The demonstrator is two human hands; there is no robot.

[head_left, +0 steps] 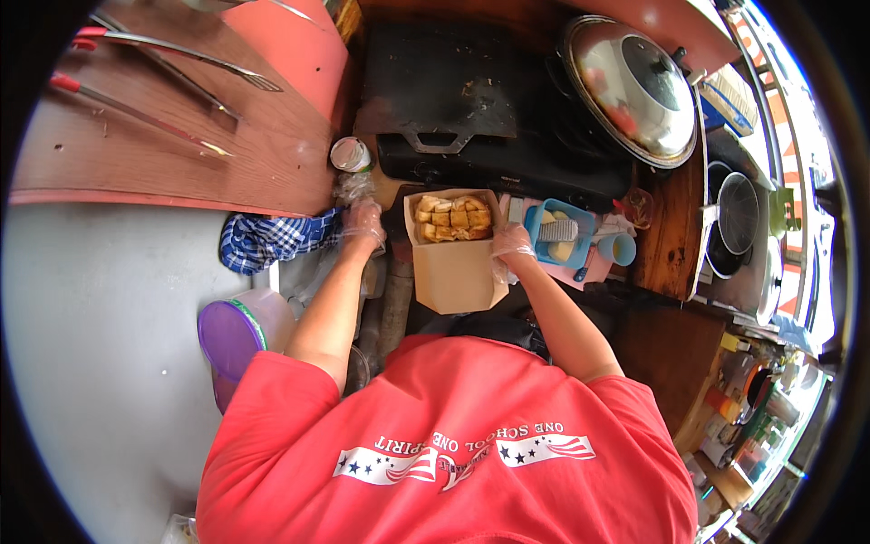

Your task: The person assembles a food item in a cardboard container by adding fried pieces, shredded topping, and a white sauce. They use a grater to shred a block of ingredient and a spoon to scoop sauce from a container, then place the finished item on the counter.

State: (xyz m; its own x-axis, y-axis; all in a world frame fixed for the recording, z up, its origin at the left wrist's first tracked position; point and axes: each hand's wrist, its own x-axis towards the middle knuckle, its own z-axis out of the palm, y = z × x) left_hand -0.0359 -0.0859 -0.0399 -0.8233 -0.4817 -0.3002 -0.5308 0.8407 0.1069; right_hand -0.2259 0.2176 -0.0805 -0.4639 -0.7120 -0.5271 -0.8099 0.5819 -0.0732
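Observation:
A brown cardboard box (460,272) with its lid folded back toward me holds golden-brown toasted bread (453,218) cut into pieces. My right hand (514,242), in a clear plastic glove, grips the box's right side near the lid's fold. To the left, my left hand (362,223), also gloved, reaches to an opened can (351,154) with a pale top. Its gloved fingers close against the can's near side, and loose plastic partly hides them. A blue checked cloth (272,241) lies beside my left wrist.
Behind the box stands a black stove with a dark griddle (439,82) and a lidded pan (634,91). Right of my right hand are a blue tray (560,238) holding a grater (558,230), and a blue cup (617,248). Red-handled tongs (149,118) lie on the left board.

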